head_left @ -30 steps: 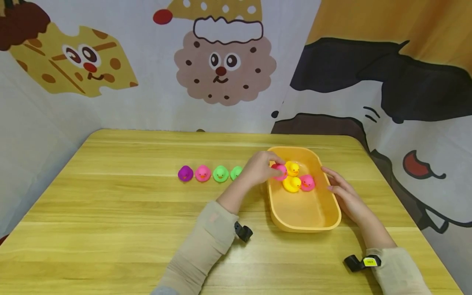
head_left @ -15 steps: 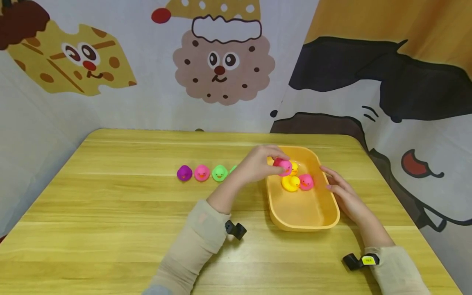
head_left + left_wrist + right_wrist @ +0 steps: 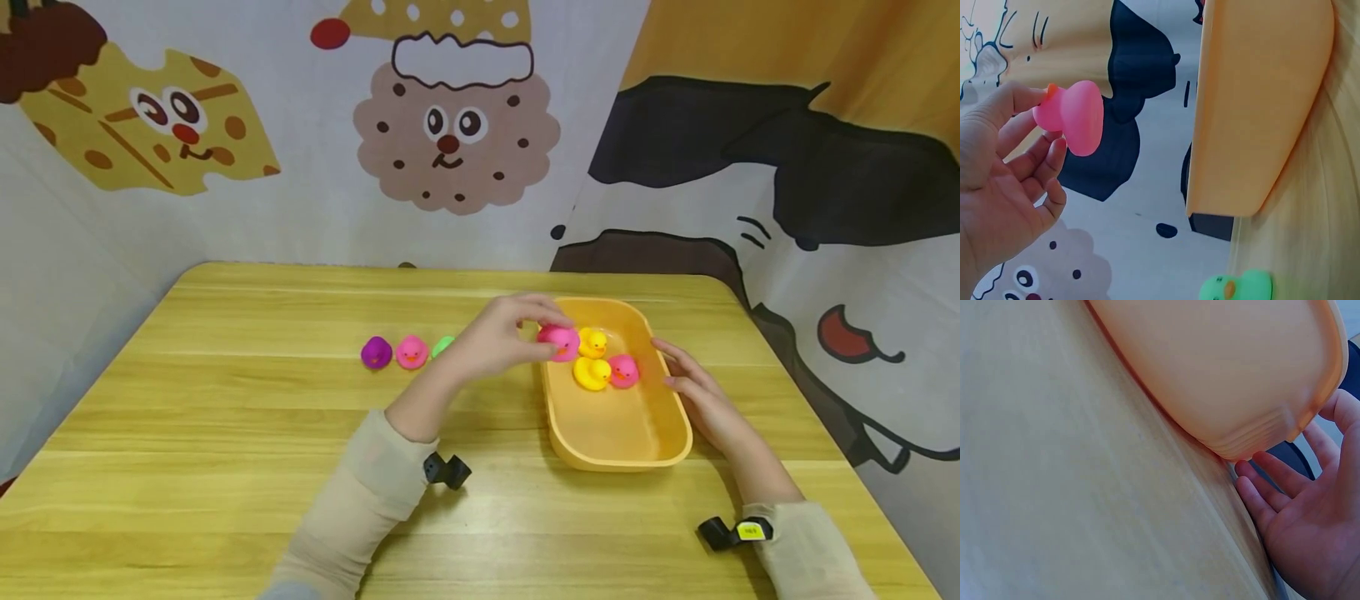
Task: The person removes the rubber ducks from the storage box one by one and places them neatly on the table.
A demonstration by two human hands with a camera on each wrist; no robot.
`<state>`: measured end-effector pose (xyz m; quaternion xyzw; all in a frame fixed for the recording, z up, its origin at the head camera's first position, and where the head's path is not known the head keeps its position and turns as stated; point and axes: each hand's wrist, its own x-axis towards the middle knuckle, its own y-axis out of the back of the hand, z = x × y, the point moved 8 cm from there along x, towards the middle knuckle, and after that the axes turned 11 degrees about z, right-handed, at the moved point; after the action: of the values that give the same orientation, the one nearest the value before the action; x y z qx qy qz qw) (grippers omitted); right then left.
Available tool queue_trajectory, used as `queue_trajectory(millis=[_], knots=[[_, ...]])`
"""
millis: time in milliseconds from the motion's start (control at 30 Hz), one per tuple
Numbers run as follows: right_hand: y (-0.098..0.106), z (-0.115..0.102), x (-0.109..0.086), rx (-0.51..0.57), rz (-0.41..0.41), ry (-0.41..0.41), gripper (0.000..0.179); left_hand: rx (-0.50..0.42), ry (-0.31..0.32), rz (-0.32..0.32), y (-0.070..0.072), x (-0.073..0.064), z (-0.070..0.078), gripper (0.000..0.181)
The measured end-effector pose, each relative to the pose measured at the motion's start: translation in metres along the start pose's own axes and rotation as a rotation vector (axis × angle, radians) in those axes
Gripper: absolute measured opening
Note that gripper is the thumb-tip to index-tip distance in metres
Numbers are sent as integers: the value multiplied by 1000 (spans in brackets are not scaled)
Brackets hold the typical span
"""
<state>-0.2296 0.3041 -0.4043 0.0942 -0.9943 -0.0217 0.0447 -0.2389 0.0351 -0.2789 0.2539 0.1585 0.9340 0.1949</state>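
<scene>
My left hand (image 3: 487,337) pinches a pink rubber duck (image 3: 561,342) between thumb and fingers, over the left rim of a yellow-orange plastic tub (image 3: 618,433). Seen from the left wrist, the held duck (image 3: 1083,122) is clear of the tub's wall. Inside the tub sit two yellow ducks (image 3: 591,375) and one pink duck (image 3: 624,372). My right hand (image 3: 708,404) rests against the tub's right side, its fingertips touching the outer wall and thumb at the rim, as the right wrist view shows.
Left of the tub, a row of ducks stands on the wooden table (image 3: 225,433): purple (image 3: 377,352), pink (image 3: 412,352) and green (image 3: 442,346). My left hand hides part of this row. A cartoon-printed curtain (image 3: 300,225) hangs behind the table.
The left hand has lifted the pink duck up from among the others in the tub and drawn it left to the rim. The right hand and tub have stayed in place.
</scene>
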Motion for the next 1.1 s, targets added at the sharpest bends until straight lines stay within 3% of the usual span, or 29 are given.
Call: queue_trajectory(millis=[200,467,733,1100], knots=[[0,0,0,-6,-1,-6,53,14,-23,19,16,-9,1,29],[-1,-1,-1,-4,1,-14,53,-15,-106,36,37,-22,4,31],[-1,-1,0,-13,10,-17,52,-12,-59,28,58,-35,-5,34],[-1,-1,-1,-16,4,-12,52,33,-63,25,81,-55,-13,33]])
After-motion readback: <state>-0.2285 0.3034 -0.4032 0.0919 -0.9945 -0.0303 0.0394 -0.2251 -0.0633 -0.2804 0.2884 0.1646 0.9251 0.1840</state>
